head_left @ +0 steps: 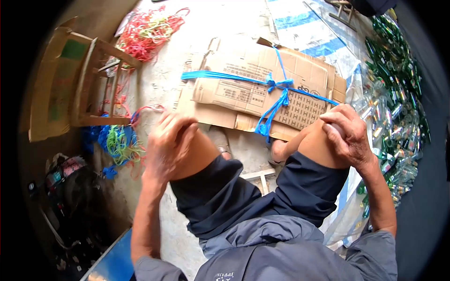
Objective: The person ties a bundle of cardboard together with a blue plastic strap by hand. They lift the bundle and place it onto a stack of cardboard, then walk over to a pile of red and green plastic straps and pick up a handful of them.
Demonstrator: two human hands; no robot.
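Note:
A flat stack of brown cardboard (225,100) lies on the floor in front of me. Blue plastic strap (225,76) runs around it, tied in a knot (280,86) on top with loose tails hanging over the near edge. My left hand (166,140) rests on my left knee, thumb apart from the loosely bent fingers, slightly blurred. Over my right knee lies my right hand (346,133), its fingers curved and spaced from the thumb. Neither hand touches the cardboard or holds anything I can see.
Tangled red and green straps (147,33) lie far left, near a wooden frame (112,84). Blue and green strings (119,143) are piled below it. Many bottles (396,93) cover the right side, beside a blue-and-white striped sheet (309,28). A dark bag-like bundle (75,201) stands lower left.

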